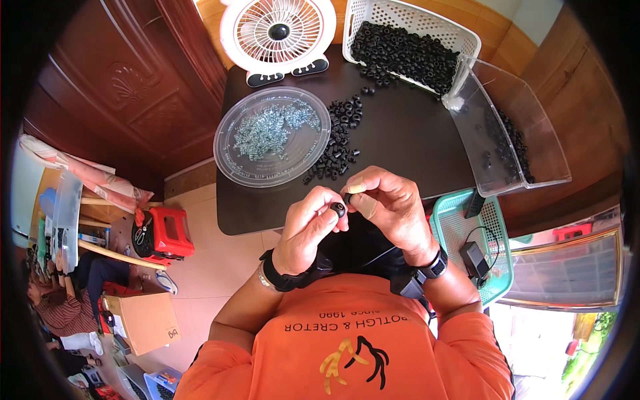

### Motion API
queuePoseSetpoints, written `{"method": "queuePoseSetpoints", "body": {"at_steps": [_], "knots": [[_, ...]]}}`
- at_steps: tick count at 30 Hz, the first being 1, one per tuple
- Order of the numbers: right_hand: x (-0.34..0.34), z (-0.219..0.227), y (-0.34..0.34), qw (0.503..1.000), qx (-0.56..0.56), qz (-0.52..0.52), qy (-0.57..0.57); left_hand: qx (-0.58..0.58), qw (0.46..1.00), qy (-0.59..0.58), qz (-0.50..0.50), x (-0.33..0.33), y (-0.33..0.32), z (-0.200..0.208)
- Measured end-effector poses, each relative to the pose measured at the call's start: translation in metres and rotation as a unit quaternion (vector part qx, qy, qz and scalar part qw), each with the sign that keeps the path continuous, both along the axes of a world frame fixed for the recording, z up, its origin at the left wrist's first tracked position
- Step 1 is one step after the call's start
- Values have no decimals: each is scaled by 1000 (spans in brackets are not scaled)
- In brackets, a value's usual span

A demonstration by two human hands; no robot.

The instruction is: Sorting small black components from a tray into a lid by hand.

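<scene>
head view, desk: dark square desk (400,133), everything below is placed relative to it.
left hand: left hand (308,230) sits just past the desk's near edge, grip pinched together on a small black ring (339,209) between thumb and fingertip. Black wristband on that wrist.
right hand: right hand (392,203) is over the same near edge, right beside the left one, fingertips almost meeting it. Its grip is curled together at the tips, there's something tiny and dark in there next to the ring but honestly can't tell what it is.
ring: held up in the air just above the desk's near edge, between both hands, hole facing the camera-ish.
loose pile: heap of black rings (337,143) lying on the desk's middle, trailing toward the far side.
clear lid: round clear plastic dish (272,135) on the desk's left part, full of small silvery bits, touching the ring pile's left side.
white basket: white mesh basket (413,27) at the desk's far right corner, loaded with more black rings.
clear bin: see-through plastic bin (513,127) hanging over the desk's right edge, a few rings inside.
fan: small pink and white fan (279,33) at the desk's far edge, facing the person.
green basket: teal basket (467,247) off the desk's near right corner, holding a black adapter and cable.
floor stuff: red stool (163,233) on the floor, left of the desk.
</scene>
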State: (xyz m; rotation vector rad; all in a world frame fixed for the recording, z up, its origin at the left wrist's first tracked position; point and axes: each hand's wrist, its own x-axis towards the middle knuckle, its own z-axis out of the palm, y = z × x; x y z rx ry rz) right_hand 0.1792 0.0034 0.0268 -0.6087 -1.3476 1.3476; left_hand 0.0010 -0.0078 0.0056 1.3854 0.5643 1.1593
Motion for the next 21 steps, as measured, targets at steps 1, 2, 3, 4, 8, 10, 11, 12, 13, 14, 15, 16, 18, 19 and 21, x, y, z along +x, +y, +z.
{"method": "queuePoseSetpoints", "body": {"at_steps": [1, 2, 3, 4, 8, 10, 11, 12, 13, 14, 15, 16, 18, 19, 21], "knots": [[2, 1, 1, 1000, 0, -1, 1, 0, 1000, 1, -1, 1, 0, 0], [5, 3, 2, 1000, 7, 6, -16, 10, 1000, 12, 1, 2, -1, -1], [7, 5, 2, 999, 13, 13, -32, 20, 1000, 23, 3, 2, -1, -1], [7, 6, 3, 999, 13, 13, -32, 20, 1000, 24, 3, 3, -1, -1], [7, 8, 4, 999, -2, -9, -30, 29, 997, 55, 38, 4, -1, 2], [6, 6, 4, 1000, 15, -11, -25, 18, 997, 60, 41, 4, -2, 3], [4, 5, 3, 1000, 14, -10, -25, 20, 997, 62, 50, 5, -2, 3], [2, 4, 1, 1000, 12, -11, -21, 23, 996, 64, 59, 5, -2, 3], [1, 2, 0, 1000, 10, -11, -18, 22, 996, 64, 59, 5, -2, 4], [1, 0, 1, 1000, 10, -11, -18, 19, 995, 74, 62, 4, -2, 4], [0, -2, 2, 994, 69, -47, -68, 17, 994, 84, 65, 4, -3, 4], [0, -3, 2, 981, 129, -82, -117, 16, 994, 84, 66, 4, -3, 4], [-2, -3, 0, 980, 129, -91, -120, -5, 995, 76, 66, 5, -3, 2], [-3, -4, -1, 979, 129, -99, -122, -6, 995, 76, 67, 5, -3, 2], [-2, -6, -2, 975, 147, -103, -129, -15, 994, 76, 70, 4, -4, 3]]}}
